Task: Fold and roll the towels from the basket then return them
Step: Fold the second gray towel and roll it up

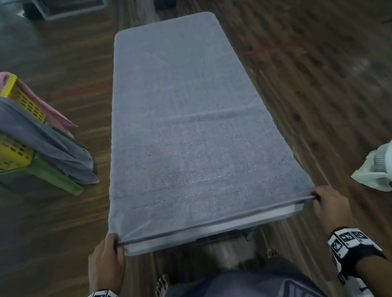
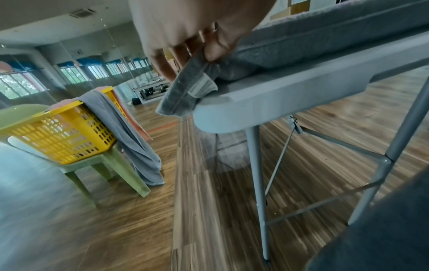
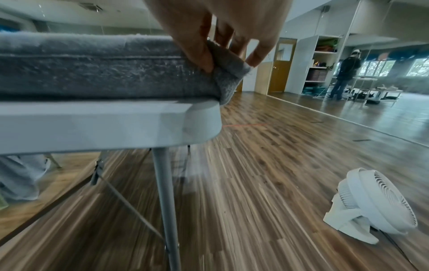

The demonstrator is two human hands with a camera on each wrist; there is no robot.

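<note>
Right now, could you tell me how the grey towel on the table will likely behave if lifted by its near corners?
The grey towel probably sags: its corner droops limply from the left hand. Its thick pile suggests little sliding on the table. Pinched by the right hand too, it should rise evenly.

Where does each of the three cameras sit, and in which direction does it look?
Head: on the head, looking down along the grey towel on the table; both hands, wristbands, bare feet show.
Left wrist: under the left hand, facing the yellow basket on its green stool; fingers pinch the towel corner.
Right wrist: under the right hand, facing the white fan; fingers pinch the other corner.
Shared: both wrist views show the towel and the table edge; head shares basket and fan.
</note>
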